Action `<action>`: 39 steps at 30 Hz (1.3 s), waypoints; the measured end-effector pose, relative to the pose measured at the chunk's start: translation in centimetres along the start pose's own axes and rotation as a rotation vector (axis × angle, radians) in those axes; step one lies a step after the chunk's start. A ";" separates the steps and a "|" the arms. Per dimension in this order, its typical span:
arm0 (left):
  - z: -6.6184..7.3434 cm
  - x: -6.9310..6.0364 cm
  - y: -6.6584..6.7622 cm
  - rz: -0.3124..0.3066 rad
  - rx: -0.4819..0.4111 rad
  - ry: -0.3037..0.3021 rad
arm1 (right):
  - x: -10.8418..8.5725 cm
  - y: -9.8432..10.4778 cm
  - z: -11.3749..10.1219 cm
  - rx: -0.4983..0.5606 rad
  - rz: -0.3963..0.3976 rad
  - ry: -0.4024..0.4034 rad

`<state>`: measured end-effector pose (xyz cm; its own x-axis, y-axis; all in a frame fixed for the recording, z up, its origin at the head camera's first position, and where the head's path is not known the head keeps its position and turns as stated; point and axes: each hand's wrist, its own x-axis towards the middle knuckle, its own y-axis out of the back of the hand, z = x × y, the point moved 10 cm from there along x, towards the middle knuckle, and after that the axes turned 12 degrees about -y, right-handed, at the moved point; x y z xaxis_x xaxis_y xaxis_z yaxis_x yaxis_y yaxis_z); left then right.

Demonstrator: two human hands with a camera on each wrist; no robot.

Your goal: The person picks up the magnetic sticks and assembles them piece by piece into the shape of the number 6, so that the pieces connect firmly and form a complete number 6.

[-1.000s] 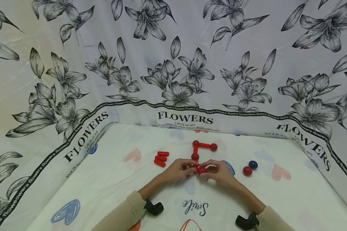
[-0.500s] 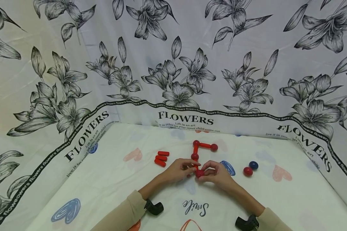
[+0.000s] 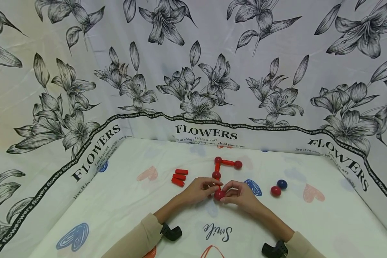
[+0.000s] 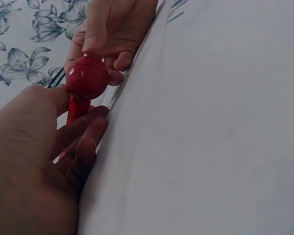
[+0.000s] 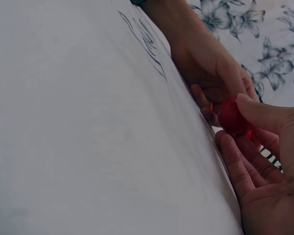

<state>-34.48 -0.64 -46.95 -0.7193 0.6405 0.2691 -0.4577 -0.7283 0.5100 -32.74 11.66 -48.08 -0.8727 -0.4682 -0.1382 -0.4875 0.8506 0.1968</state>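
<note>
Red rods and balls form a joined shape, with a corner ball (image 3: 218, 160), a right-end ball (image 3: 238, 165) and a middle ball (image 3: 216, 175). At its near end, a red ball (image 3: 219, 195) sits on a rod; the same ball (image 4: 87, 78) shows large in the left wrist view. My left hand (image 3: 197, 190) holds the near red rod (image 4: 78, 108) between thumb and fingers, covering part of it. My right hand (image 3: 242, 194) pinches the near ball from the right; in the right wrist view, its thumb lies on the ball (image 5: 233, 116).
Several short red rods, one of them the middle rod (image 3: 179, 177), lie left of the hands. A loose red ball (image 3: 275, 191) and a blue ball (image 3: 282, 184) lie at the right. The white cloth (image 3: 116, 211) meets a flowered curtain (image 3: 167, 96) behind.
The near red ball, in my right fingers, has moved left and slightly toward me, onto the line of the rod. My left hand has stayed nearly still at the rod.
</note>
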 end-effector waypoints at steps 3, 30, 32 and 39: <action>-0.1 -0.1 0.2 0.015 -0.006 0.005 | 0.1 0.4 -0.1 -0.045 0.004 -0.009; 0.0 0.0 -0.2 0.006 0.145 -0.042 | 4.8 12.2 0.2 -0.454 0.693 -0.052; -0.1 0.0 -0.2 0.009 0.141 -0.039 | 4.9 12.2 0.0 -0.470 0.698 -0.035; -0.2 0.1 -0.1 -0.001 0.112 -0.059 | 5.0 12.4 -0.4 -0.497 0.714 -0.025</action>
<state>-34.58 -0.57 -47.10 -0.6852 0.6567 0.3150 -0.3947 -0.6982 0.5972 -43.16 19.76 -45.99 -0.9761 0.1473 0.1599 0.2163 0.7332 0.6447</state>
